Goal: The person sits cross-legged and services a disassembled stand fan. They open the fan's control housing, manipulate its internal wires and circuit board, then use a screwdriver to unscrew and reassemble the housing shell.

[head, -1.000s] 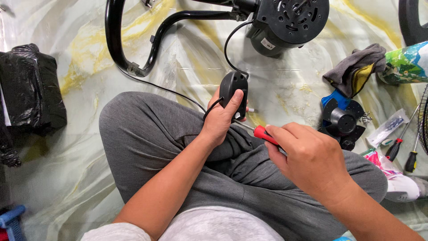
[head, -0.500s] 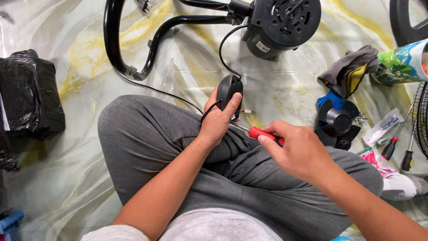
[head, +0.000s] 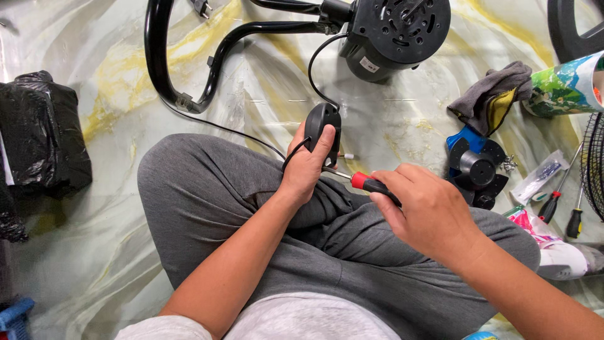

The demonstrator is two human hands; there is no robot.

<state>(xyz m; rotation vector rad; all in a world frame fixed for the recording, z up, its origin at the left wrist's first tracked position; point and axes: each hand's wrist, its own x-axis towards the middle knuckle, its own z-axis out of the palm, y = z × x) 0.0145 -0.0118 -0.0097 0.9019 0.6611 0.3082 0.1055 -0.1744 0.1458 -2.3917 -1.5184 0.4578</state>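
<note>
My left hand [head: 307, 169] grips a small black oval switch box [head: 321, 123] with black cables running from it, held upright over my crossed legs in grey trousers. My right hand [head: 423, 211] holds a screwdriver [head: 367, 182] with a red and black handle; its metal shaft points left into the lower side of the box. One cable leads up to a black fan motor housing [head: 397, 31] lying on the floor.
A curved black tube stand [head: 165, 69] lies at top left. A black plastic bag [head: 39, 135] sits at left. At right lie a grey cloth [head: 487, 94], a black and blue fan part [head: 476, 169], two more screwdrivers [head: 563, 201] and a wire grille edge [head: 593, 164].
The view shifted slightly. My right hand with the screwdriver stays at the box, its wrist turned a little; my left hand keeps its grip.
</note>
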